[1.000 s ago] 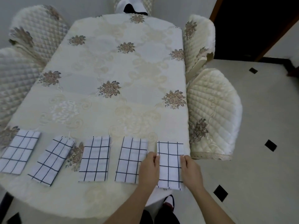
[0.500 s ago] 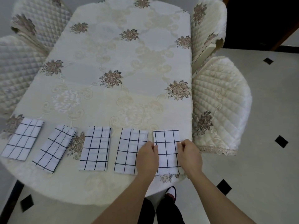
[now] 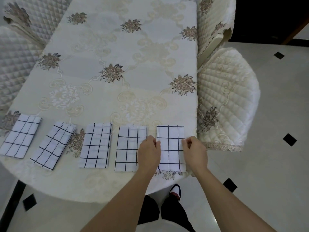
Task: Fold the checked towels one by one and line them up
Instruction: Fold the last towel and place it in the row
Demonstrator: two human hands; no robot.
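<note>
Several folded white towels with a black check lie in a row along the near edge of the table [image 3: 117,52]. The rightmost towel [image 3: 171,148] lies flat near the table's right corner. My left hand [image 3: 148,153] pinches its left edge with curled fingers, and partly covers the neighbouring towel [image 3: 127,148]. On the opposite edge, my right hand [image 3: 195,151] pinches in the same way. Further left lie a straight towel [image 3: 96,146], a slanted one [image 3: 53,146] and the leftmost one [image 3: 21,136].
A cream flowered cloth covers the table. Quilted chairs stand close on the right [image 3: 225,97], at the far right [image 3: 215,22] and on the left [image 3: 15,56]. The table's rounded near rim is just below the towels; my legs [image 3: 173,206] stand beneath it.
Both hands have pushed the rightmost towel away from the near rim, so it no longer hangs over the edge. The other towels have not moved; the view has tilted down.
</note>
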